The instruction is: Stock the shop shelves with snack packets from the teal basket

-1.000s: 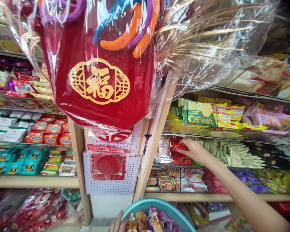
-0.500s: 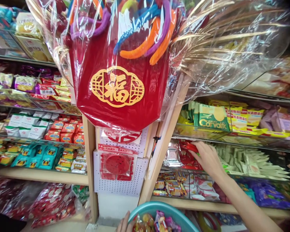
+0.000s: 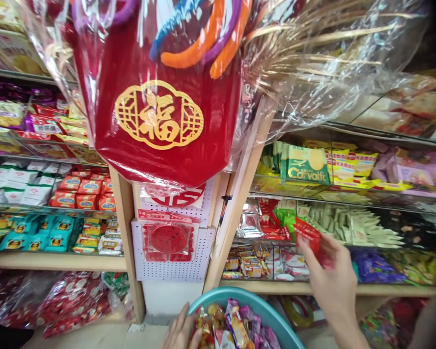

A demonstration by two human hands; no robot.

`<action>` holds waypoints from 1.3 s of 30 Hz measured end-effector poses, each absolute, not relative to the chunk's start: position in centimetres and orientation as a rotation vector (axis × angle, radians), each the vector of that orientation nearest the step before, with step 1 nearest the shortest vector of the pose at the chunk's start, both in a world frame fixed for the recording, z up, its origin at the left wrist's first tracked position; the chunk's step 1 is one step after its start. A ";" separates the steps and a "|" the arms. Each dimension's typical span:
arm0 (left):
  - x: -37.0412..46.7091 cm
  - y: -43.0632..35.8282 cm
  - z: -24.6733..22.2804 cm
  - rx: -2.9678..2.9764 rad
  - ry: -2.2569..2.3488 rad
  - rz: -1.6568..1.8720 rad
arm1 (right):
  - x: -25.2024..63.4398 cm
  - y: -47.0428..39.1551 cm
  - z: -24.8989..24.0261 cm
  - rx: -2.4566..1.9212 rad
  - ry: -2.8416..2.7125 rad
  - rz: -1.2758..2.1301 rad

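My right hand [image 3: 330, 271] grips a small red snack packet [image 3: 307, 234] between thumb and fingers, just in front of the right-hand shelves. Below it, at the bottom middle, is a teal plastic basin [image 3: 276, 312] with wrapped sweets and snacks [image 3: 236, 325] inside, in purple, yellow and reddish wrappers. My left hand [image 3: 181, 329] is wrapped over the basin's left rim; its lower part is cut off by the picture's edge. More red packets [image 3: 271, 220] lie in a shelf compartment, left of some green packets [image 3: 285, 215].
A large red decoration in clear wrap [image 3: 160, 160] with gold straw hangs in front, covering part of the shelves. A wooden post [image 3: 240, 194] borders the right shelves, divided by clear panels. Left shelves hold teal packets [image 3: 60, 232]. A roll of tape [image 3: 296, 310] lies under the right shelf.
My right hand has drawn back from the shelf compartment, down and towards me, with a red packet in it. More of the basin and my left hand shows as the view shifts.
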State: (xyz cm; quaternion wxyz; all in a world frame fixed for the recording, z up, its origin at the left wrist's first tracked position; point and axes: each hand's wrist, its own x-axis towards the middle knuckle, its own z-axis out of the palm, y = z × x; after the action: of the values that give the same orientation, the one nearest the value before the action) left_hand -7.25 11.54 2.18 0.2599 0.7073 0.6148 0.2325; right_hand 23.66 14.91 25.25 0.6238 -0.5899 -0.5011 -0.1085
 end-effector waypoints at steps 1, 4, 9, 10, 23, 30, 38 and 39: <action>-7.5 11.7 2.5 1.892 1.627 0.677 | 22.7 13.7 24.2 -1.361 -1.084 -0.065; -7.5 12.1 4.8 1.804 1.605 0.795 | 19.9 10.6 21.0 -1.345 -0.830 0.469; -5.2 11.6 11.8 1.731 1.412 0.976 | 16.2 8.0 17.5 -1.180 -0.522 1.158; -4.6 11.2 13.1 1.736 1.336 0.983 | 15.7 7.8 17.1 -1.133 -0.492 1.242; 1.2 7.2 15.9 2.378 1.278 0.647 | 12.6 5.4 15.4 -1.009 -0.348 1.410; 1.6 7.2 14.4 2.476 1.257 0.504 | 12.5 3.7 14.0 -1.123 -0.262 1.383; 0.3 5.3 13.1 2.298 1.127 0.431 | 15.5 -0.5 12.9 -1.293 -0.369 1.305; 0.1 4.6 12.8 2.283 1.109 0.414 | 16.1 -1.0 12.7 -1.330 -0.353 1.256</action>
State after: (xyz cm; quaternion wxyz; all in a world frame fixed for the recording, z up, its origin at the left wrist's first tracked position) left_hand 0.08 4.58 12.85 0.2811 0.8519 0.4140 0.1544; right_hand 16.14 -1.02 12.65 0.5967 -0.5729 -0.1521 0.5410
